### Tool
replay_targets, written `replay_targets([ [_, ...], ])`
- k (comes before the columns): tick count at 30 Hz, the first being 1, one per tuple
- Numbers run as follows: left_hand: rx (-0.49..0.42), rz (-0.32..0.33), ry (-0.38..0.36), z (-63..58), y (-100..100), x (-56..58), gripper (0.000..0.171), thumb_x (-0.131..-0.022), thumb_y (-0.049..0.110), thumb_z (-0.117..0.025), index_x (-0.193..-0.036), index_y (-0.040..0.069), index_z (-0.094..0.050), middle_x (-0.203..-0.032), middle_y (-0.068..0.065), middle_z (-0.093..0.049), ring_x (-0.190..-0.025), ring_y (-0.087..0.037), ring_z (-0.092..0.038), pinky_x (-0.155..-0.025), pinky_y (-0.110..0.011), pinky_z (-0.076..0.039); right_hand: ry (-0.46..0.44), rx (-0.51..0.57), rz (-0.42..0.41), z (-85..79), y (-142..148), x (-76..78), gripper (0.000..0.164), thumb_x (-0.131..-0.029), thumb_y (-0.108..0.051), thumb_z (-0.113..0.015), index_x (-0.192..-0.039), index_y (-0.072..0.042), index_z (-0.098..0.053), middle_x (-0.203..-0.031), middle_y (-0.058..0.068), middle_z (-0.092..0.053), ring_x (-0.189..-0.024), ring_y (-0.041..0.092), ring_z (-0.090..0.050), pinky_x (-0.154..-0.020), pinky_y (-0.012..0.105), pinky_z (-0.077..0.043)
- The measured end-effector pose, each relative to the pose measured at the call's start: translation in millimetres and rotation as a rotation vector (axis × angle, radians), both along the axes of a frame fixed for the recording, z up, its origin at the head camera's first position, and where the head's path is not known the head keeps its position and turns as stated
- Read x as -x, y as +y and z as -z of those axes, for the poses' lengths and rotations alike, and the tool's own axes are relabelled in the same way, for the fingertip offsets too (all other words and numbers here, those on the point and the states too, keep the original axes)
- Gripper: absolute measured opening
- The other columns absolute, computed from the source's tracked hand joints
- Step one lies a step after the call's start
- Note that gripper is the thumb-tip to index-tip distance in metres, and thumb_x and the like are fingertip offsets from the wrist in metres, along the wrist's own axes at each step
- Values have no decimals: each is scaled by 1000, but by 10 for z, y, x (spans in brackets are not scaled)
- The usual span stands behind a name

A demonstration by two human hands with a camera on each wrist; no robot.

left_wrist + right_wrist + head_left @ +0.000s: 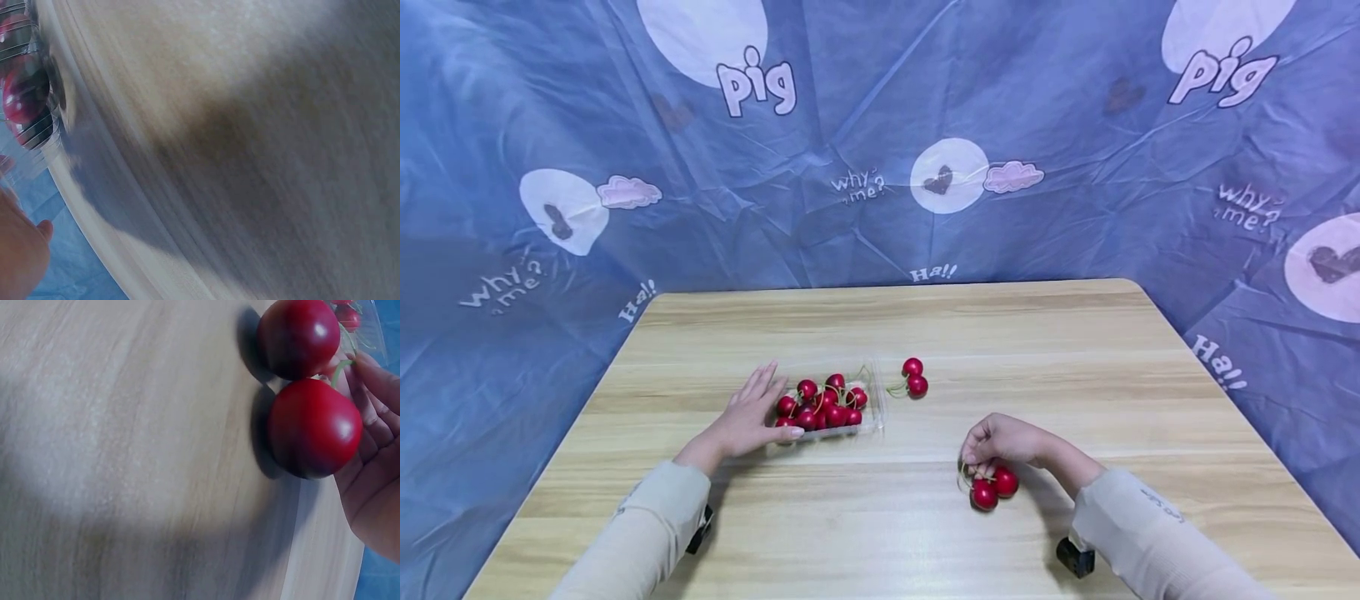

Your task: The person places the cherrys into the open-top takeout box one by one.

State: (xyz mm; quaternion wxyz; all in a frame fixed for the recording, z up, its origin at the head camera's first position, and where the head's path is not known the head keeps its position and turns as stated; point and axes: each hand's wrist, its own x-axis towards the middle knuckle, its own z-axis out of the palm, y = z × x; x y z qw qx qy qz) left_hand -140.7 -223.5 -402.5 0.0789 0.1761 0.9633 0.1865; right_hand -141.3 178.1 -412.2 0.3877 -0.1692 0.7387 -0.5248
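A clear plastic box point(872, 414) full of red cherries point(836, 415) with green stems stands left of the table's middle. My left hand point(749, 417) is at its left end, fingers straight and spread, the thumb along the near side. In the left wrist view, cherries point(26, 94) show through the ribbed box wall, with part of that hand at the lower left. On the right, my right hand point(1002, 440) pinches the green stem point(338, 373) of a pair of cherries point(984, 494) between thumb and fingers. Both fruits hang close over the tabletop.
Another pair of cherries point(916, 385) lies on the wooden table point(865, 533) just right of the box, stems pointing left. Behind the table and along its sides hangs a blue printed cloth point(865, 100).
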Motion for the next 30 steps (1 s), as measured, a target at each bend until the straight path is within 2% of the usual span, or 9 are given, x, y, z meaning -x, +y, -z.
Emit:
replay_targets([
  [11,0,-7,-17,7,3,-8,95,-70,65,-50,-136,3,-22,-144,-10,4,-128,-33,4,-96,-58,-8,-30,77,82,-14,-64,22,13,-79,1,-53,-82,13,-56,-71,12,-61,-57,14,-56,-57,26,-49],
  [17,3,-7,-15,14,2,-5,95,-70,65,-50,-136,3,-22,-144,-10,3,-128,-32,4,-95,-59,-8,-6,101,112,-25,-127,67,13,-80,0,-53,-83,12,-56,-71,11,-61,-58,14,-56,-58,27,-50],
  [23,3,-8,-14,21,4,-2,95,-70,65,-50,-136,3,-23,-144,-11,2,-128,-32,4,-95,-59,-8,8,138,202,-67,-201,105,14,-81,-2,-54,-84,11,-56,-70,8,-60,-61,13,-58,-60,26,-50],
  [30,10,-11,-20,21,5,5,95,-70,65,-50,-136,2,-22,-143,-12,2,-128,-33,4,-96,-58,-8,-2,199,308,-115,-291,139,10,-80,5,-50,-84,13,-55,-71,9,-61,-65,15,-60,-61,25,-50],
])
